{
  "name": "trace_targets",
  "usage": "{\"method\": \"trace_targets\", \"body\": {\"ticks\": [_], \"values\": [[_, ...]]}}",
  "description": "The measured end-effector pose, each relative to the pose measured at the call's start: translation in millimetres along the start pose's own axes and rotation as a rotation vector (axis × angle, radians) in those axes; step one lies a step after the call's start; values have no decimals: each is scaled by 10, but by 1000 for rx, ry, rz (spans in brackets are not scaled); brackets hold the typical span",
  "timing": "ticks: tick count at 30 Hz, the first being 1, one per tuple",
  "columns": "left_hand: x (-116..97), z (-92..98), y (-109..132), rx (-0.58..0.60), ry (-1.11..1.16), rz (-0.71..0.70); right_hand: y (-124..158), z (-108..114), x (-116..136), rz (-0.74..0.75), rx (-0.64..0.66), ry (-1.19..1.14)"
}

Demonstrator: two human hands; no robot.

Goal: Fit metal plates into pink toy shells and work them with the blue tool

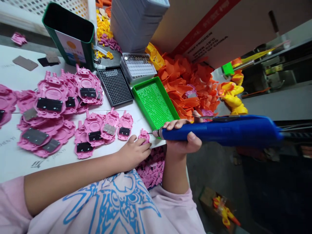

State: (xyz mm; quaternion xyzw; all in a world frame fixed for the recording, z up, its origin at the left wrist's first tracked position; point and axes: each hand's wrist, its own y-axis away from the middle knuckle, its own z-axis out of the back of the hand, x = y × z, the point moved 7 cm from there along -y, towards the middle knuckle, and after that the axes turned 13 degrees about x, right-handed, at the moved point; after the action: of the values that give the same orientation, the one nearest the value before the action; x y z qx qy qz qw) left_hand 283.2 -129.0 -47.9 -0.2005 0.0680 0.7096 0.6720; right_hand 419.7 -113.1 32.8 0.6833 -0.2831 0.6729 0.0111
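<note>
My right hand [182, 136] is closed around a blue electric screwdriver [226, 130], held level with its tip pointing left. The tip meets a small pink plastic shell [143, 135] at the table's edge. Fingers of my left hand [136, 151] press on that shell and hold it against the table; they cover its lower part. Just left of it lie several pink shells [125, 125] with black or grey plates screwed on. A bigger heap of the same shells [52, 97] sits farther left.
Behind the hands are a green perforated tray [157, 104], a black perforated tray [115, 86] and a white tray of small parts [138, 65]. A dark green bin [69, 35] stands at the back. Orange parts [192, 81] pile by a carton [195, 26]. Pink parts [152, 169] lie below the edge.
</note>
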Motion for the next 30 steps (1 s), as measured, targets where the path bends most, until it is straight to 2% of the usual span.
{"method": "trace_targets", "body": {"ticks": [18,25,30], "values": [[-6,9,-2,8,-11,16,108,-71,-170,-72,-3,-42],[-27,10,11,-12,-17,25,137,-243,-176,-53,109,-17],[-40,-13,-6,-10,-22,12,125,-284,-210,-57,159,-30]]}}
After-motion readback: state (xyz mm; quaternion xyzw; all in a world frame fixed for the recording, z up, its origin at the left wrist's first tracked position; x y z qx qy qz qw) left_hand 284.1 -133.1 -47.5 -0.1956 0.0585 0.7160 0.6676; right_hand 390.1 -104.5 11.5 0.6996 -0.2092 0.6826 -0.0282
